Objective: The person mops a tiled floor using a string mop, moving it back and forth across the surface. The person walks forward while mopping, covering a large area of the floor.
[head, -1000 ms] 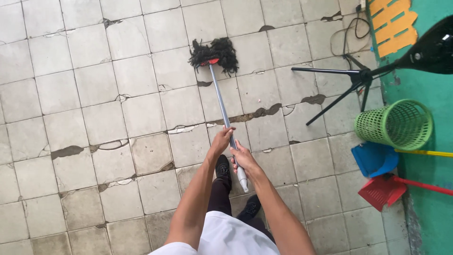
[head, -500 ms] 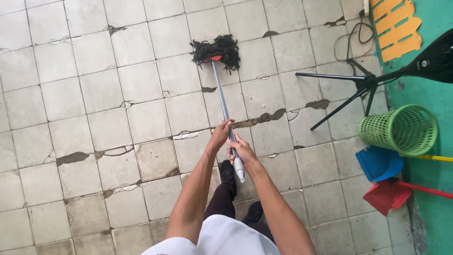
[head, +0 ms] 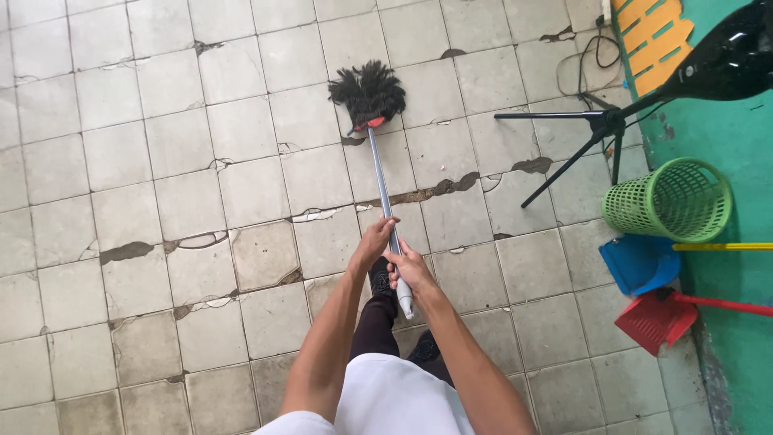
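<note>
**Both hands on a mop over cracked floor tiles**

The floor (head: 161, 177) fills nearly the whole view: square, pale grey tiles, worn and stained, with chipped corners and dark gaps where the joints have broken away. A long broken seam runs from the left side across the middle toward the right. Along the right edge stands a green wall (head: 737, 145), with a yellow-orange patch at its far end.

A black tripod stand (head: 592, 129) spreads its legs on the tiles at the far right, just before the wall, with a dark cable looped on the floor beyond it. Nearer, against the wall, a green mesh basket (head: 668, 201) lies on its side. Just near of it sit a blue dustpan (head: 640, 264) and a red dustpan (head: 654, 320), each with a long handle running off to the right.

The mop (head: 382, 185) lies along the middle of the scene. Its black stringy head rests on a far tile, bunched into a fan above a red collar, and its grey metal shaft slants back toward the person.

The left hand (head: 374, 242) is wrapped around the shaft, and the right hand (head: 411, 270) is closed on it just nearer, by the pale end cap. Below the hands, dark trousers, black shoes and a white garment show.
</note>
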